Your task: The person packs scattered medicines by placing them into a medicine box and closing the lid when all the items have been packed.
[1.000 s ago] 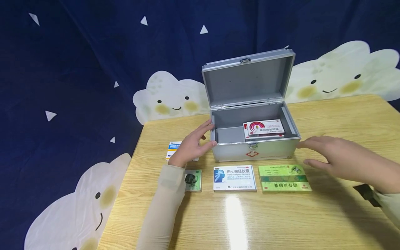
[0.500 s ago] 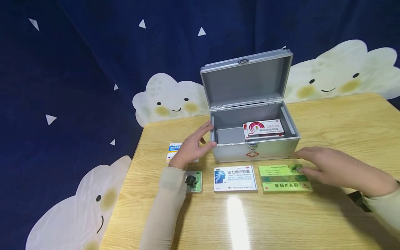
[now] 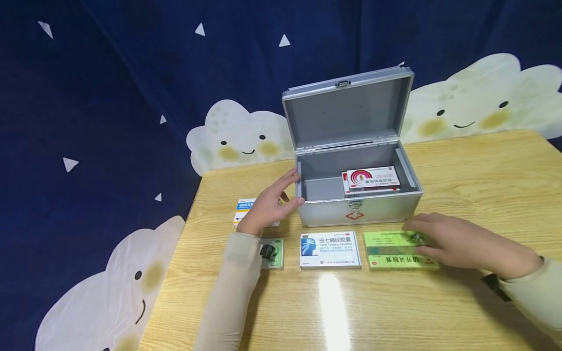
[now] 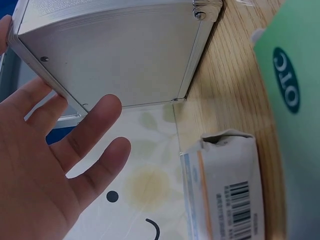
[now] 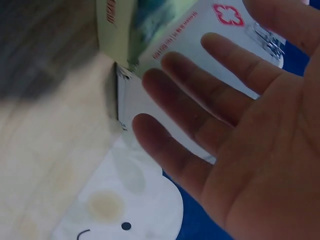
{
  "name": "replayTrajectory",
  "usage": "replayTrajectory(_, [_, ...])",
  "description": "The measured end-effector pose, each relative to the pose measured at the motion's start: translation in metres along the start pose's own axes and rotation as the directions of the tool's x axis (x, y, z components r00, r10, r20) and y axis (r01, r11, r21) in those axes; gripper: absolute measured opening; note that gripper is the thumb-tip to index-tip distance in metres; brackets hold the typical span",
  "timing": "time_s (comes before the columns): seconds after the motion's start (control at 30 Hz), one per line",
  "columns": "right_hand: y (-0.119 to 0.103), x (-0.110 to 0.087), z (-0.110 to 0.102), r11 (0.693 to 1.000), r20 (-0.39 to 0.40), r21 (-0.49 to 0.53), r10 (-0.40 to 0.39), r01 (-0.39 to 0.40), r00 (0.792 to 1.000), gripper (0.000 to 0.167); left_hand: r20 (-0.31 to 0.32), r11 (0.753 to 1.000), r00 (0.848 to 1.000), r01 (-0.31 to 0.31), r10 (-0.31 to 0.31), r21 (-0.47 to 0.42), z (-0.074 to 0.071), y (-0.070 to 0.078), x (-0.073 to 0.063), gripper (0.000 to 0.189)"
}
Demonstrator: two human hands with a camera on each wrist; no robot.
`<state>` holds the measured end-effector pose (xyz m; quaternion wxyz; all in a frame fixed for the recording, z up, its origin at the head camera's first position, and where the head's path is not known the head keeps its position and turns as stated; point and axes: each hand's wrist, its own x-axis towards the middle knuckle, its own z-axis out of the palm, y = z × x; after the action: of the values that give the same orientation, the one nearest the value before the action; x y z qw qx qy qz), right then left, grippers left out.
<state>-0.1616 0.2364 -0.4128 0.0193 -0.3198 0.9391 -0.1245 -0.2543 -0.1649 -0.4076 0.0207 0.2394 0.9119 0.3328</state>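
Observation:
A silver first-aid case (image 3: 325, 212) stands with its lid up, and red-and-white medicine boxes (image 3: 373, 178) lie in its right part. My left hand (image 3: 270, 207) rests against the case's left side, thumb at the front corner; in the left wrist view its other fingers are spread and fairly straight. My right hand (image 3: 452, 239) hovers over the right end of a green medicine box (image 3: 386, 251), fingers extended. Nothing shows in its palm in the right wrist view. Whether its fingertips touch the green box I cannot tell.
A white-and-blue medicine box (image 3: 330, 249) lies in front of the case. Left of it is a smaller green box (image 3: 276, 258), partly behind my left sleeve. A white box with blue and orange stripes (image 3: 243, 209) stands behind my left wrist. A dark blue curtain (image 3: 131, 97) hangs behind.
My right hand has moved left, from beside the case's right front corner to over the green medicine box. My left hand has stayed at the case's left side.

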Motion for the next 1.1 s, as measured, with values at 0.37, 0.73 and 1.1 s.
replayTrajectory(0.37, [-0.006,0.005,0.014,0.998,0.083,0.026,0.055,-0.058,0.995,0.070,-0.003,1.000,1.000,-0.015,0.015,-0.010,0.001,-0.002,-0.001,0.066])
replayTrajectory(0.73, [-0.008,0.013,0.023,0.996,0.173,0.012,0.082,-0.085,0.982,0.093,-0.009,1.000,1.000,-0.015,0.015,-0.027,0.001,-0.004,0.001,0.065])
replayTrajectory(1.1, [-0.012,0.015,0.022,0.995,0.185,0.013,0.097,-0.101,0.978,0.093,-0.011,1.000,1.000,-0.021,0.021,-0.021,0.000,-0.004,0.000,0.064])
